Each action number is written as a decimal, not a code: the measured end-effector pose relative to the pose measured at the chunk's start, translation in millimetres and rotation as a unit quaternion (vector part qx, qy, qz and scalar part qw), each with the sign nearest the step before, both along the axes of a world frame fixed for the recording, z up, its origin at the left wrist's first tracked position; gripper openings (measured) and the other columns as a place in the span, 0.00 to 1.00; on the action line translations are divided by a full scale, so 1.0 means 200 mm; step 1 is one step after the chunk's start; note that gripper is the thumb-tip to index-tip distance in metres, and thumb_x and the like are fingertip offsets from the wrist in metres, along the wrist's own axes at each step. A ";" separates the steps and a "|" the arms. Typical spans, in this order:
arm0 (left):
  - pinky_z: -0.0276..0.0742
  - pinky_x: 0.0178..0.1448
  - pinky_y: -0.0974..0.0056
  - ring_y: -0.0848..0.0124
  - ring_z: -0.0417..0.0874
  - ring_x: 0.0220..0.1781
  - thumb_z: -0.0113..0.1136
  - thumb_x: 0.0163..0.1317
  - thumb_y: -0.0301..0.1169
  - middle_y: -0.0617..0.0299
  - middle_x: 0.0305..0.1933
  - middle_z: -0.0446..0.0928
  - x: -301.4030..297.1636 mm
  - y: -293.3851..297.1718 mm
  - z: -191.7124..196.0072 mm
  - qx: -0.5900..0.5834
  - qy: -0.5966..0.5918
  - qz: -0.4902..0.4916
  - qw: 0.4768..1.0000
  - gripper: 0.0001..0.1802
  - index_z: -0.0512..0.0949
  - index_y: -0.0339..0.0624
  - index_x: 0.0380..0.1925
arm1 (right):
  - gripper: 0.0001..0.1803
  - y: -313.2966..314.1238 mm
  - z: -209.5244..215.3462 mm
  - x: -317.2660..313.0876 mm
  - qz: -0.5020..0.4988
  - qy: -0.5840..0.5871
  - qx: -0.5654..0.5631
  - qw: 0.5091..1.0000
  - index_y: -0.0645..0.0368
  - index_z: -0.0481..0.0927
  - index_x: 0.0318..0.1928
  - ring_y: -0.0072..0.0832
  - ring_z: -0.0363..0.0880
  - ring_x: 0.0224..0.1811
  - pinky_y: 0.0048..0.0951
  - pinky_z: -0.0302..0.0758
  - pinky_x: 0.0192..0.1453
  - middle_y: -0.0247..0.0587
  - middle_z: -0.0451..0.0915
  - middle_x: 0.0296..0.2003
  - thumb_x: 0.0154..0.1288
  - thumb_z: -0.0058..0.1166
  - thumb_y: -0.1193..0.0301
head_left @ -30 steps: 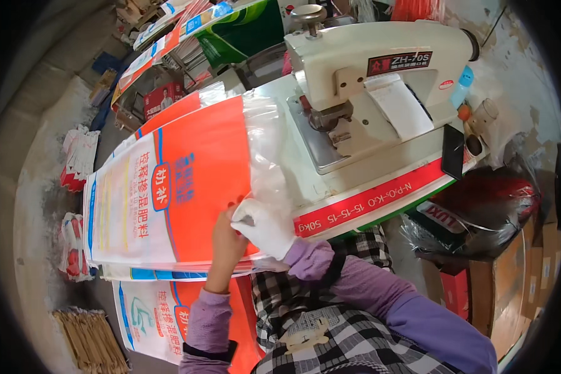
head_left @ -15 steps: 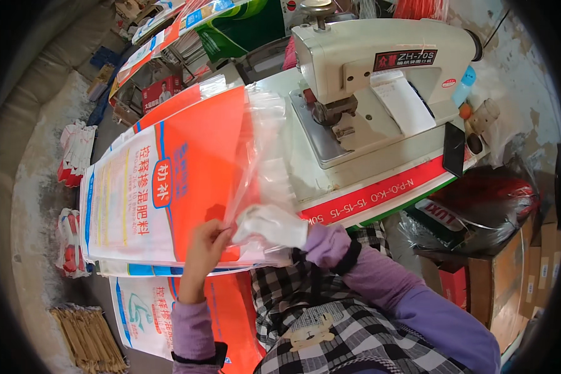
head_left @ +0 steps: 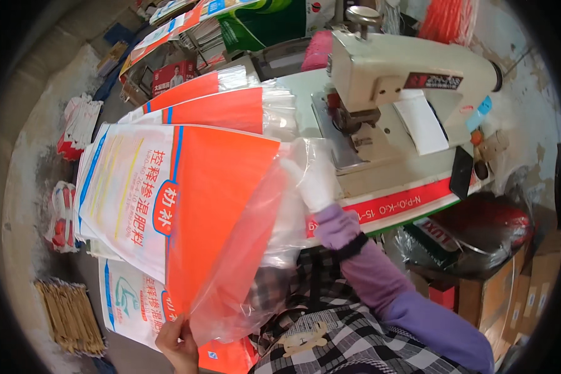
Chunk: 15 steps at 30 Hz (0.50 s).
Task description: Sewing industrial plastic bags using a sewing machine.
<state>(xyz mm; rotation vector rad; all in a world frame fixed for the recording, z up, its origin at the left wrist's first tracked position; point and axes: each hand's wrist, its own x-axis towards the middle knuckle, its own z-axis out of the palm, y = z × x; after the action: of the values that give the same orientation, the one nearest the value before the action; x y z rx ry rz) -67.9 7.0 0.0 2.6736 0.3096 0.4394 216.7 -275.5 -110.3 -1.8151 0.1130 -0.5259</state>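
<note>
The orange-and-white printed bag (head_left: pixel 224 181), seen in the head view, lies slantwise left of centre on top of a pile of similar orange-and-white bags (head_left: pixel 209 112), whose clear ends fan out behind it. A crinkled, see-through plastic liner (head_left: pixel 237 305) sticks out along its right side and spreads down over the person's black-and-white checked apron (head_left: pixel 327 340). The bare left hand (head_left: pixel 177 343), at the lower edge, pinches the bag's near lower edge between thumb and fingers. The white-gloved right hand (head_left: pixel 313 171), below a lilac sleeve (head_left: pixel 380 271), is at the liner's upper corner; its fingers are blurred and partly behind the film, so I cannot tell whether they are clenched on it.

Just beyond the right hand stands a cream-coloured metal sewing machine (head_left: pixel 411 65) on a pale surface (head_left: pixel 380 184) edged with a red printed strip (head_left: pixel 386 209). A white paper pad (head_left: pixel 421 124) lies under the machine's arm, and a flat black rectangular object (head_left: pixel 460 172) rests near the surface's right end. Below the pile, at the lower left, another white-and-orange bag with a green emblem (head_left: pixel 126 296) shows, with a stack of folded brown material (head_left: pixel 71 315) farther left.
</note>
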 end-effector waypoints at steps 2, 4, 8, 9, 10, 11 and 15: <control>0.62 0.28 0.67 0.74 0.68 0.24 0.60 0.56 0.17 0.61 0.21 0.69 0.02 0.02 0.00 0.002 -0.059 -0.002 0.998 0.05 0.81 0.33 0.33 | 0.23 0.03 0.12 -0.05 -0.111 -0.090 -0.072 0.987 0.57 0.81 0.46 0.42 0.80 0.46 0.37 0.76 0.50 0.50 0.80 0.46 0.51 0.70 0.61; 0.62 0.32 0.68 0.74 0.66 0.26 0.59 0.60 0.18 0.61 0.25 0.69 0.04 -0.01 0.00 -0.031 -0.085 0.022 0.996 0.02 0.79 0.32 0.29 | 0.22 0.02 0.19 -0.09 -0.223 -0.180 -0.138 0.948 0.56 0.81 0.45 0.43 0.80 0.46 0.37 0.76 0.50 0.50 0.79 0.48 0.51 0.69 0.63; 0.63 0.28 0.67 0.69 0.68 0.22 0.63 0.57 0.21 0.61 0.22 0.68 0.04 0.04 -0.08 -0.108 -0.115 0.074 0.985 0.06 0.75 0.37 0.26 | 0.12 -0.06 0.09 -0.07 0.087 -0.215 -0.304 0.924 0.54 0.82 0.42 0.41 0.80 0.43 0.36 0.76 0.46 0.44 0.82 0.40 0.56 0.62 0.69; 0.64 0.25 0.65 0.63 0.70 0.18 0.66 0.51 0.21 0.59 0.18 0.68 0.04 0.06 -0.10 -0.130 -0.150 0.074 0.977 0.08 0.75 0.40 0.27 | 0.09 -0.07 0.06 -0.03 0.159 -0.173 -0.282 0.930 0.52 0.83 0.40 0.40 0.81 0.42 0.37 0.76 0.44 0.42 0.82 0.37 0.57 0.60 0.71; 0.64 0.25 0.65 0.63 0.70 0.18 0.66 0.51 0.21 0.59 0.18 0.68 0.02 0.10 -0.10 -0.130 -0.147 0.076 0.977 0.08 0.75 0.40 0.27 | 0.09 -0.07 0.06 -0.01 0.161 -0.171 -0.282 0.930 0.52 0.83 0.40 0.40 0.81 0.42 0.37 0.76 0.44 0.42 0.82 0.37 0.57 0.60 0.71; 0.64 0.26 0.65 0.65 0.71 0.20 0.66 0.52 0.21 0.59 0.20 0.69 -0.01 0.15 -0.10 -0.027 -0.088 0.004 0.996 0.08 0.76 0.40 0.29 | 0.08 -0.08 0.09 0.00 0.195 -0.047 -0.224 0.954 0.52 0.83 0.39 0.39 0.81 0.41 0.36 0.75 0.43 0.40 0.82 0.34 0.56 0.59 0.71; 0.68 0.28 0.66 0.67 0.75 0.25 0.65 0.50 0.17 0.59 0.23 0.73 -0.13 0.20 -0.10 0.182 0.073 -0.147 0.969 0.08 0.79 0.39 0.30 | 0.10 -0.11 0.19 0.06 0.190 0.046 -0.325 0.925 0.54 0.82 0.39 0.37 0.81 0.41 0.37 0.76 0.42 0.38 0.82 0.35 0.54 0.58 0.71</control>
<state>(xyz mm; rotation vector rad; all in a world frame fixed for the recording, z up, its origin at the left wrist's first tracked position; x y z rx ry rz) -93.8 47.0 -20.3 3.0508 -0.1448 0.2238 229.2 -298.2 -72.0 -2.4334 -0.3906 -0.2020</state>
